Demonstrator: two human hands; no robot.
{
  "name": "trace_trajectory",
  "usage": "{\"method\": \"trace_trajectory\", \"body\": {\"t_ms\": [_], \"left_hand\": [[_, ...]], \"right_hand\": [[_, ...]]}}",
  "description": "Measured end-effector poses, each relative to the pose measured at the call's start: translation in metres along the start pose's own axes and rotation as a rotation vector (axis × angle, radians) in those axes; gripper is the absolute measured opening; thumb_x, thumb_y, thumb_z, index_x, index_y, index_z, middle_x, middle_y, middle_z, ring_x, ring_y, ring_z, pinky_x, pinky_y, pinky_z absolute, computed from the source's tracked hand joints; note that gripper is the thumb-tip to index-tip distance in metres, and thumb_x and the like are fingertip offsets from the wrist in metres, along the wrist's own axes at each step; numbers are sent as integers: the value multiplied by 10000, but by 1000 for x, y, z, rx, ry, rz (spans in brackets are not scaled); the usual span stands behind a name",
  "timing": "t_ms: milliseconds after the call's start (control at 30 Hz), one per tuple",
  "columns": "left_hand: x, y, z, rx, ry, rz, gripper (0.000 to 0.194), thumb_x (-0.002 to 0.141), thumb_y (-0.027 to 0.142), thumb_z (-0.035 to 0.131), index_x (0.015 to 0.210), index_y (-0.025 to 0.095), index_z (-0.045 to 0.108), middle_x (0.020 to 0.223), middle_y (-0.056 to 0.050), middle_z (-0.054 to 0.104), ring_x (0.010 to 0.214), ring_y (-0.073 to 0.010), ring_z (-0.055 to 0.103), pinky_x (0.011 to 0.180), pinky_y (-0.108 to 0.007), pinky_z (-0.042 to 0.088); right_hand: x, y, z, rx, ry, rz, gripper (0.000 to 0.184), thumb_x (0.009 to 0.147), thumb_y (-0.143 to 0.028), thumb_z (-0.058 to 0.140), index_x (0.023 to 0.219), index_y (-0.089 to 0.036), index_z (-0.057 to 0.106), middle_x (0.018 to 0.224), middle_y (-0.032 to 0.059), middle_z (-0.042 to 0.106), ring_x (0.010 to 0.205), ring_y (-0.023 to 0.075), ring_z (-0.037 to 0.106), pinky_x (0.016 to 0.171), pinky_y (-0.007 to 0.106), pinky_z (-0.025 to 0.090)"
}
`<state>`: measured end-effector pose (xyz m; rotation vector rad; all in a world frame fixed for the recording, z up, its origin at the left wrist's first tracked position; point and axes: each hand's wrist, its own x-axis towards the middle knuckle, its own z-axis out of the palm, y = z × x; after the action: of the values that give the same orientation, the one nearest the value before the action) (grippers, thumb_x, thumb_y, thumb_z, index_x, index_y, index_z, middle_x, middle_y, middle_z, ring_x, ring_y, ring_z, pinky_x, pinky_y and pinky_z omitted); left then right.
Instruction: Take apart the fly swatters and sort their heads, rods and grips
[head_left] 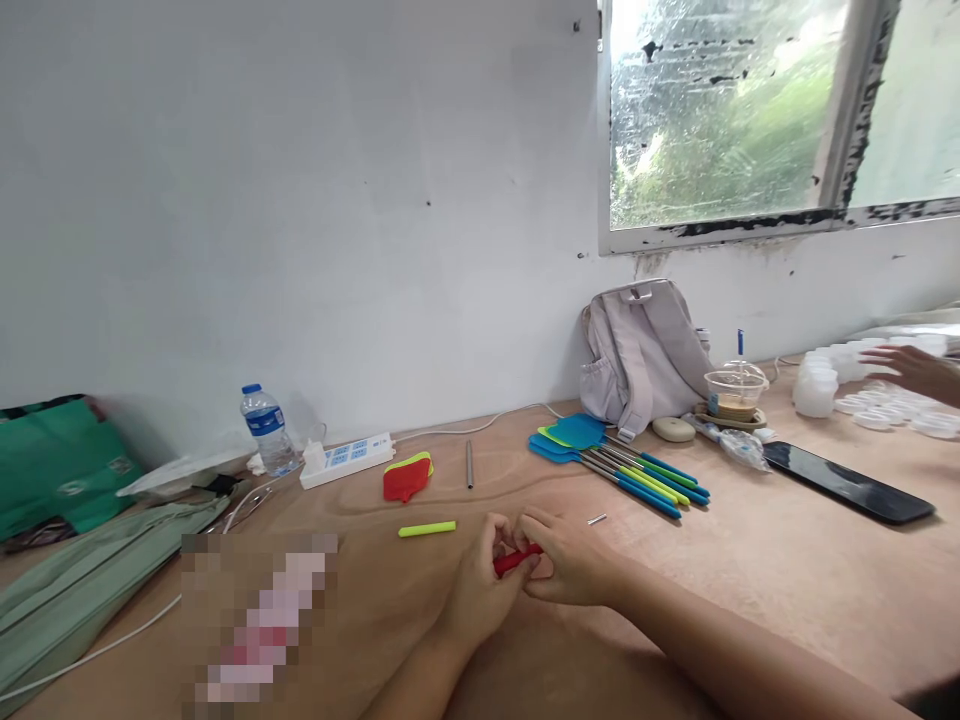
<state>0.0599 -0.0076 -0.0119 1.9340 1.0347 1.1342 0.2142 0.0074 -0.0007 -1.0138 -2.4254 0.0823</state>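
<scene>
Between my left hand (478, 585) and my right hand (574, 562), a short red handle (517, 561) is held low over the table, partly hidden by the fingers. Both hands are closed on it. To the left of them lies a yellow-green handle (427, 529). Farther back are a red fly swatter head (407, 480) with a yellow-green one (424, 459) under it, and a thin metal rod (470, 464). A tiny metal piece (597, 519) is just right of my right hand. Several fly swatters (630, 470) with blue and yellow-green parts lie in a pile behind it.
Along the wall stand a water bottle (267, 432), a white power strip (348, 461), a backpack (646, 352) and a plastic cup (735, 391). A phone (851, 482) lies at right. Another person's hand (911, 371) is over white containers (816, 388). Green cloth (97, 580) lies left.
</scene>
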Motion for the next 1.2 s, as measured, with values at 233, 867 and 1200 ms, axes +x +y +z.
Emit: {"method": "trace_trajectory", "body": {"t_ms": [233,867,1200], "left_hand": [[13,0,-35,378,-7,165,215,853,338,407,992,207,507,1000,-75,587,953,-206,526,846,-343,411],[34,-128,-156,796,163,-304,442,828,398,315,1121,233,600,1296,-68,509,1242,-270,377,1030,-479,240],[29,-115,-156,782,114,-185,253,704,129,374,856,211,559,986,-26,633,951,-173,573,840,-289,429]], "right_hand": [[-5,36,-24,22,-24,6,216,697,-220,597,910,-234,558,862,-2,631,760,164,569,613,235,354],[-4,58,1,165,42,144,304,564,-50,514,813,-202,599,798,-3,588,620,119,516,542,202,353],[-5,59,1,199,30,118,315,564,-7,480,790,-197,590,838,10,572,718,135,550,572,193,380]]}}
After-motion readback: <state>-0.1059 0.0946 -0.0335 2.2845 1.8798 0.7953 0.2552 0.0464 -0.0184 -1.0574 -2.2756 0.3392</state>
